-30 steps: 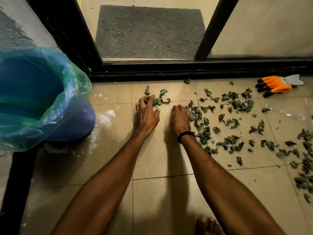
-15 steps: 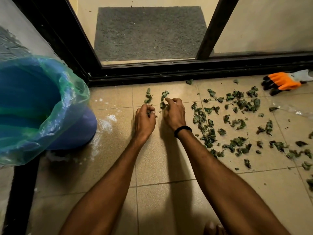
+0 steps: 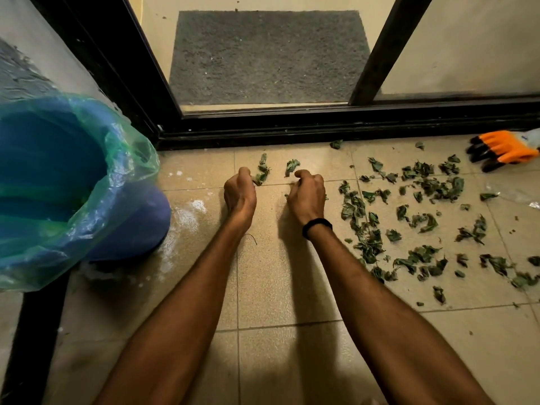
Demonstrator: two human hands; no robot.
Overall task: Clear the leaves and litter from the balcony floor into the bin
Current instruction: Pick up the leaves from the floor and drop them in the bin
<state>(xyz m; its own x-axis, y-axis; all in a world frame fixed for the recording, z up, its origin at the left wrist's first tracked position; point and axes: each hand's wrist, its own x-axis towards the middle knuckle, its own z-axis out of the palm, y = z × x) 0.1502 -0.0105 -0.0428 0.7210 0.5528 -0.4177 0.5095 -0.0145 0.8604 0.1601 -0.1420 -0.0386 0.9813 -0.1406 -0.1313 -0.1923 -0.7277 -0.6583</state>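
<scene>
Green, crumpled dry leaves lie scattered over the beige tiled balcony floor, thickest to our right and thinning toward the middle. Two small clumps sit apart from the rest, just in front of the door track.

Our left hand rests knuckles-up on the tiles with its fingers curled under, pinching the near end of the left clump. Our right hand is just beside it, also curled tight, closed round scraps of leaf that poke out at both sides of it. A black band circles the right wrist.

To our left stands a round blue plastic bin, lined with a thin, see-through green bag folded over its rim. Its mouth is open and well apart from both hands. White powdery specks mark the tiles between the bin and the left hand.

Beyond the hands runs a black sliding-door frame, with a grey bristly doormat on the far side. At the far right lies an orange work glove with black fingertips, and near it a scrap of clear plastic.
</scene>
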